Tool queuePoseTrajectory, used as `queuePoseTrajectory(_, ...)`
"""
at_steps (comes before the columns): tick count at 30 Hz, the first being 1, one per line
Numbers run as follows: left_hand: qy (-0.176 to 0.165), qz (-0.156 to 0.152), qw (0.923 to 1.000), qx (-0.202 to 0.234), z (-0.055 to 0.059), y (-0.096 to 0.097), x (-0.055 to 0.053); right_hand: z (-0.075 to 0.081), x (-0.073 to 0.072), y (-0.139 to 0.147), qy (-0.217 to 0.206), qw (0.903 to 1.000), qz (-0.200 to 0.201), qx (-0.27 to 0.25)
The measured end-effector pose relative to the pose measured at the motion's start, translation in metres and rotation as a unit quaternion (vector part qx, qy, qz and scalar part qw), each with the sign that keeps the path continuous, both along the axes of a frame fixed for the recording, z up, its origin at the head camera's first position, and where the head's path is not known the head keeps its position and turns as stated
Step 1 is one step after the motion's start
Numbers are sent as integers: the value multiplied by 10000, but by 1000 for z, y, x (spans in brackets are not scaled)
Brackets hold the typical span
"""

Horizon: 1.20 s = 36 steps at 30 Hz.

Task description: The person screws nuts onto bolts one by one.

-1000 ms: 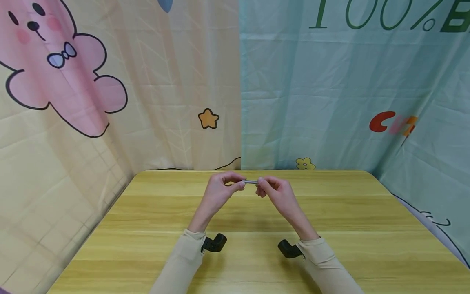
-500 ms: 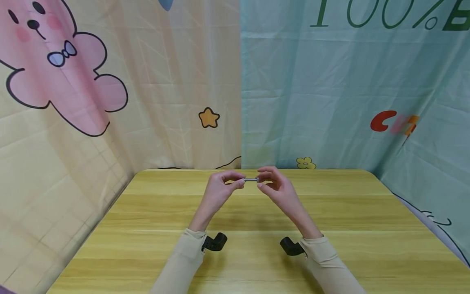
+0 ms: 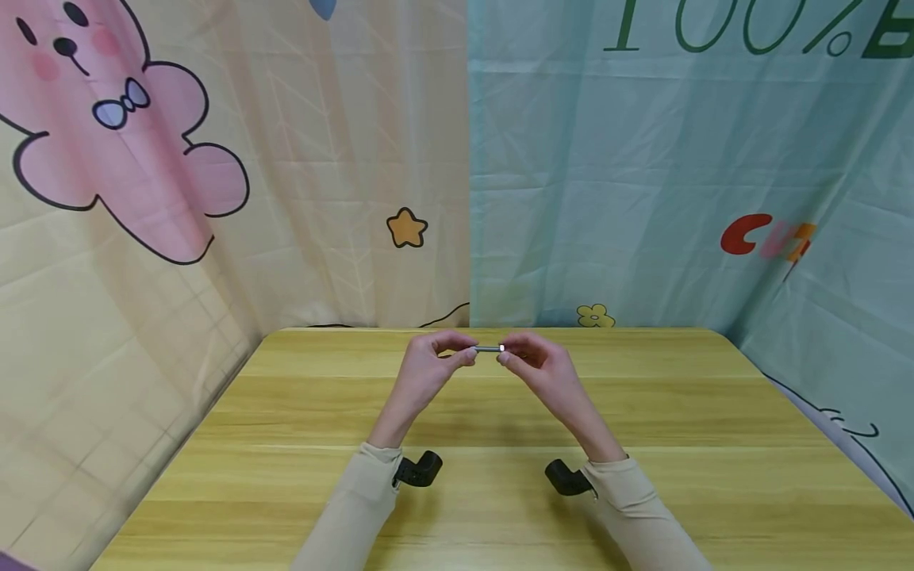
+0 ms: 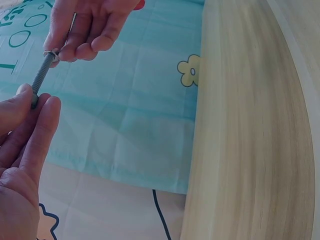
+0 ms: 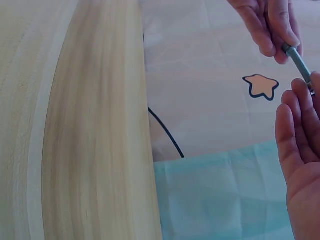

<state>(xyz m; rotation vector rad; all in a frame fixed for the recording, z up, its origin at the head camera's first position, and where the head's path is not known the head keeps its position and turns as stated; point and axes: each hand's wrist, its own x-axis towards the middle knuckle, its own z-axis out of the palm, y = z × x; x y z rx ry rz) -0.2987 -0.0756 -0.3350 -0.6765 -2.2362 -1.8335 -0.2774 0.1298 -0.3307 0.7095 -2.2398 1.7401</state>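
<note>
Above the table, a grey metal bolt lies roughly level between both hands. My left hand pinches its head end between thumb and fingers. The threaded shank shows in the left wrist view, where a small shiny nut sits at the far end. The right hand has its thumb and fingertips round that nut, partly hiding it. In the right wrist view, the bolt slants down from the left hand's fingertips to the right hand's.
A light wood-grain table spreads beneath the hands. Printed curtains hang behind it, beige on the left and teal on the right. A black wrist camera is strapped to the left sleeve, another black camera to the right.
The right hand's fingers spread apart off the nut half a second ago, and now they have come together on it again. The left hand and bolt have stayed nearly still.
</note>
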Motion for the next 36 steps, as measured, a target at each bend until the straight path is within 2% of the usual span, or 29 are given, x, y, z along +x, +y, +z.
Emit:
queuePoseTrajectory(5,11,7,10000,-21,-9,-1,-8,-4,-3,0,-148,9998,-107,53)
queuePoseTrajectory(11,201,10,9998,-39,-8,0,-8,-21,-22,2,-325,9991,-267,58)
queuePoseTrajectory(14,272,4,9996,-14,-7,0,-8,-23,-24,3,-366,9988,-308,111)
queuePoseTrajectory(23,184,54,9998,46,-9,-2,-9,-21,-23,7,94,9997,110,202)
queuePoseTrajectory(27,149,58,9998,75,-10,-2,-9,-8,-11,3,254,9994,196,122)
queuePoseTrajectory(30,168,28,9998,108,-11,-2,-9,0,-3,0,294,9994,175,113)
queuePoseTrajectory(36,110,-55,9998,163,-12,-1,-9,-2,-2,1,93,9999,98,90)
